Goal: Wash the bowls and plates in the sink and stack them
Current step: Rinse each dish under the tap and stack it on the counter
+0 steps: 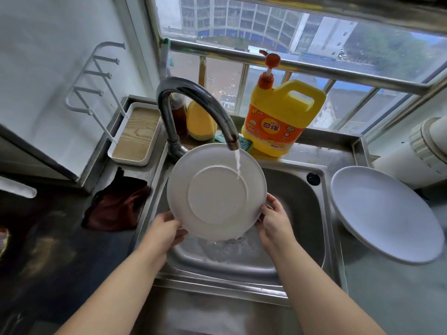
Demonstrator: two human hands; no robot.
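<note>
Mid-rinse. White plate (216,192) held tilted over the sink (312,213), underside facing the camera, tap (193,112) running, stream hitting the foot ring at upper right. Left hand (164,229) grips the near-left rim, fingers curled behind; right hand (273,218) grips the near-right rim, fingertips showing past the edge. Foamy water pooled in the sink basin under the plate. Progress, as a judgement: one large plate (384,213) already sits on the tabletop right of the sink, face up and leaning, likely washed; can't tell if there's more under it. No bowls visible anywhere, and nothing else visible in the basin, though the held plate hides part of it. So this looks like a late item: finish rinsing, then stack it on the right-hand plate. Detergent jug (278,117) and yellow sponge (200,122) on the far ledge, dark cloth (116,204) left of the sink.
</note>
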